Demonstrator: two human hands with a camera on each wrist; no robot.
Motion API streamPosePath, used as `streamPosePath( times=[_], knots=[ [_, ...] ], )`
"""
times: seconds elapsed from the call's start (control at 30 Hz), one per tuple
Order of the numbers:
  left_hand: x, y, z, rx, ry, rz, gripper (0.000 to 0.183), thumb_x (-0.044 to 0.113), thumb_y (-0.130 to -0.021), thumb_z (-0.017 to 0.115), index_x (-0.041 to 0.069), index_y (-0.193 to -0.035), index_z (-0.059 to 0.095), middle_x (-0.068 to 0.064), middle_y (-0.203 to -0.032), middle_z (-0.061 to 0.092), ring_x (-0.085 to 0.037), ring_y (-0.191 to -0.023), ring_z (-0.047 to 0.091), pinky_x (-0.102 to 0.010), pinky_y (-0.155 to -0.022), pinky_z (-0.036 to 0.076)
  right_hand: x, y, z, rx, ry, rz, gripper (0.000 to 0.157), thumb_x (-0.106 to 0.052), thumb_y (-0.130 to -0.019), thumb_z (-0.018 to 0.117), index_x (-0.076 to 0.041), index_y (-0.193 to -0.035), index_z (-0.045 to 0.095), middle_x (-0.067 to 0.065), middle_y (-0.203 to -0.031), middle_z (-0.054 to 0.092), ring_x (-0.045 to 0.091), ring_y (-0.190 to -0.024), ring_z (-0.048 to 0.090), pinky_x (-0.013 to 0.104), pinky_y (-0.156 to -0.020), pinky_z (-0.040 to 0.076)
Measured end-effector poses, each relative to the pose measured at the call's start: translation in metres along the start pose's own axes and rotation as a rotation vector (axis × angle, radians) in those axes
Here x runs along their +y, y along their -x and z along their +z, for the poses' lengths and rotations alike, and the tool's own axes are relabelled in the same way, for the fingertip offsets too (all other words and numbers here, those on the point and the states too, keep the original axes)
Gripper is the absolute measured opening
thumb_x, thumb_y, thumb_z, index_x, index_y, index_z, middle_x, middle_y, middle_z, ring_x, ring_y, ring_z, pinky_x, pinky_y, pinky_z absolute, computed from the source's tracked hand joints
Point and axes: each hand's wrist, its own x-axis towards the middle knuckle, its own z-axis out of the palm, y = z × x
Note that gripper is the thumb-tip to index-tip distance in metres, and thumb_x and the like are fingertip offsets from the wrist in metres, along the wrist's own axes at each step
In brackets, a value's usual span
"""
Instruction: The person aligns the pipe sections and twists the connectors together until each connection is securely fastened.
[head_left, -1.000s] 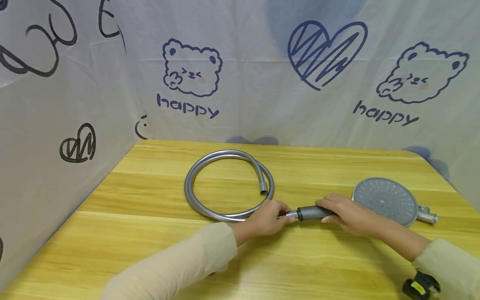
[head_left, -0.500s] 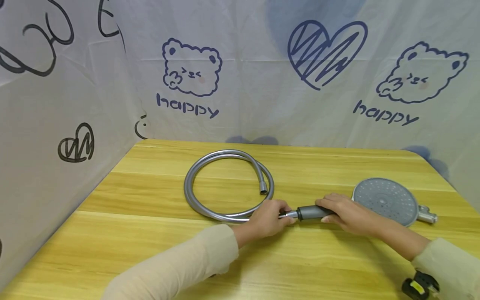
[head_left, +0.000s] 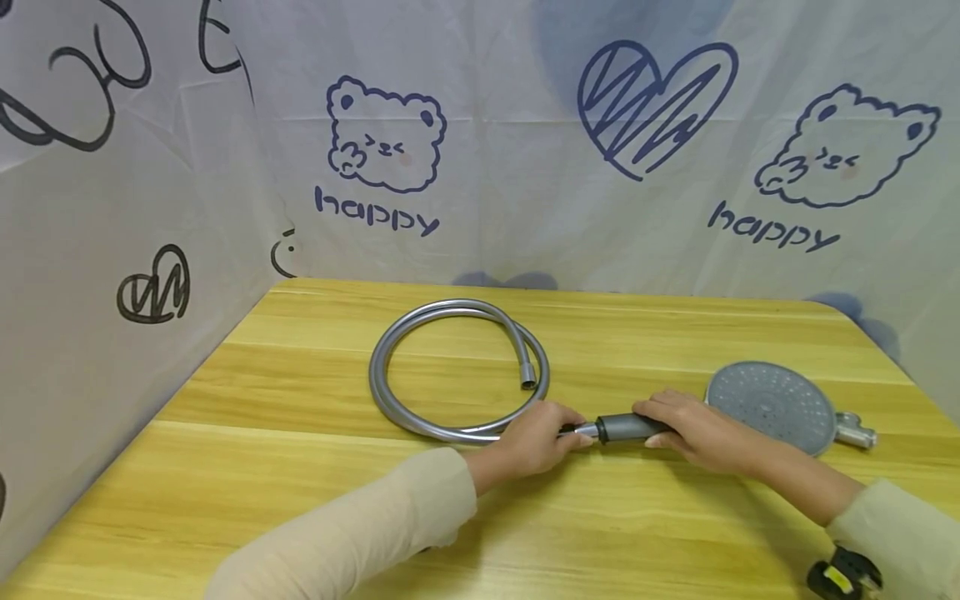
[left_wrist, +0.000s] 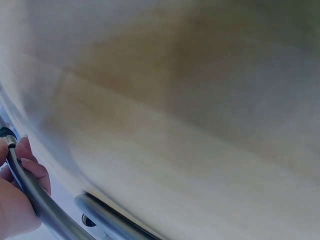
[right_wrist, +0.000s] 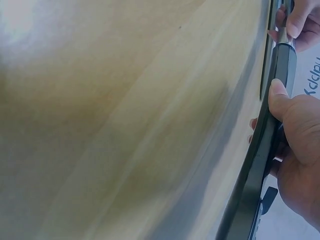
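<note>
Shower head [head_left: 771,408] and hose [head_left: 381,367] at a wood-grained desk [head_left: 247,475], gripped by two hands. Left hand [head_left: 534,439]: thumb and fingers curled round the hose's silver end, which meets the tip of the grey handle [head_left: 627,427]; whether the two are screwed together cannot be told. Right hand [head_left: 693,432]: fingers and thumb closed round the handle, the thumb lying along it in the right-wrist view. The perforated spray face points upward, on the right side of the desk. The hose lies coiled left of the handle, its free end [head_left: 528,377] just inside the coil's right side. A metal fitting [head_left: 857,430] shows at the shower head's right edge; contact cannot be judged. Behind, a white sheet [head_left: 517,208] bears drawn hearts and bears.
</note>
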Motion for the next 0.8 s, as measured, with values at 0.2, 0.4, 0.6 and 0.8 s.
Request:
streamPosePath(
  times=[0.2, 0.4, 0.6, 0.8],
  knots=[
    [0.0013, 0.0001, -0.0004, -0.008, -0.029, -0.017, 0.024, 0.024, -0.091, 0.058, 0.009, -0.104, 0.071, 0.000, -0.087, 0.071, 0.000, -0.062, 0.048, -0.012, -0.059, 0.040, 0.0010, 0.0009, 0.0003, 0.000, -0.005, 0.000, 0.034, -0.020, -0.087, 0.062, -0.002, -0.116, 0.058, 0.002, -0.098, 0.060, 0.010, -0.082, 0.053, 0.028, -0.064, 0.045],
    [0.0015, -0.0003, -0.0006, -0.014, -0.020, -0.022, 0.023, 0.023, -0.094, 0.055, 0.009, -0.099, 0.072, 0.001, -0.079, 0.069, 0.000, -0.058, 0.047, -0.012, -0.057, 0.039, 0.0018, 0.0005, 0.0009, 0.005, 0.001, -0.004, 0.036, -0.021, -0.087, 0.063, -0.001, -0.117, 0.058, 0.003, -0.099, 0.061, 0.012, -0.083, 0.054, 0.030, -0.065, 0.045],
    [0.0012, -0.0005, 0.0013, -0.040, 0.003, -0.044, 0.030, 0.025, -0.097, 0.049, 0.007, -0.088, 0.071, 0.002, -0.065, 0.064, 0.000, -0.051, 0.044, -0.013, -0.053, 0.037, 0.0019, 0.0030, 0.0012, 0.018, 0.027, 0.001, 0.035, -0.020, -0.085, 0.065, -0.002, -0.115, 0.059, 0.003, -0.098, 0.061, 0.015, -0.084, 0.057, 0.031, -0.066, 0.047],
    [-0.0003, -0.0015, 0.0025, 0.002, 0.013, -0.035, 0.024, 0.024, -0.095, 0.053, 0.008, -0.093, 0.071, 0.003, -0.070, 0.064, 0.000, -0.055, 0.043, -0.013, -0.054, 0.037, 0.0026, 0.0047, -0.0006, 0.024, 0.021, 0.022, 0.036, -0.019, -0.085, 0.065, -0.002, -0.115, 0.059, 0.003, -0.098, 0.061, 0.013, -0.084, 0.056, 0.031, -0.066, 0.048]
  ],
)
